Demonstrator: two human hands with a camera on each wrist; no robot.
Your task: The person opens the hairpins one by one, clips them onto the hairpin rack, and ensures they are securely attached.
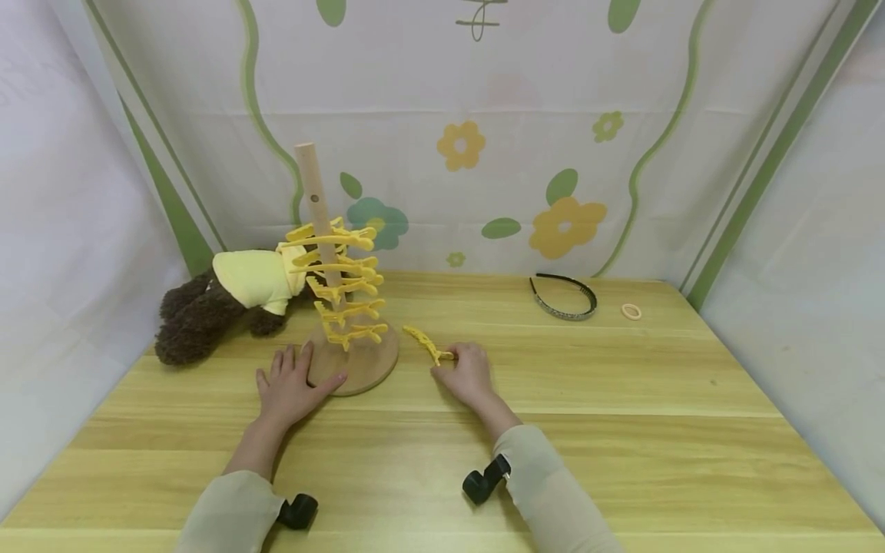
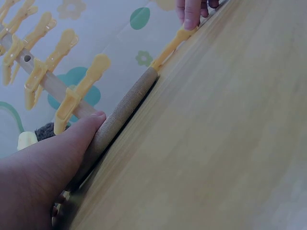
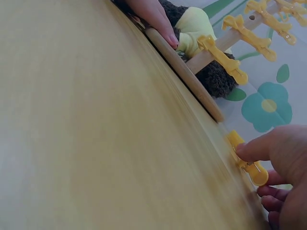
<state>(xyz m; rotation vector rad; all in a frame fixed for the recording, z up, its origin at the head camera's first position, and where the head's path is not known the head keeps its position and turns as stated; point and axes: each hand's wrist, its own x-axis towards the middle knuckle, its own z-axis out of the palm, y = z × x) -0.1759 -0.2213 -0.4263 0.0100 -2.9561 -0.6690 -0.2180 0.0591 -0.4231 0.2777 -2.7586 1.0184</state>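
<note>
A wooden post [image 1: 310, 180] rises from a round wooden base [image 1: 366, 369], with several yellow hair clips [image 1: 359, 309] clamped up its length. My left hand [image 1: 290, 384] rests at the base's left side, fingers spread and thumb lying on the rim. To the right of the base, one loose yellow alligator hair clip [image 1: 423, 339] lies low at the tabletop. My right hand [image 1: 468, 375] pinches its near end between thumb and fingers. The right wrist view shows the thumb over this clip [image 3: 258, 172], with part of it covered.
Behind the post on the left lies a dark brown plush toy [image 1: 190, 319] in a yellow top. A black headband [image 1: 563, 313] with a sparkling band and a small beige ring [image 1: 631, 311] sit at the back right. A printed cloth wall [image 1: 408, 69] stands behind the table.
</note>
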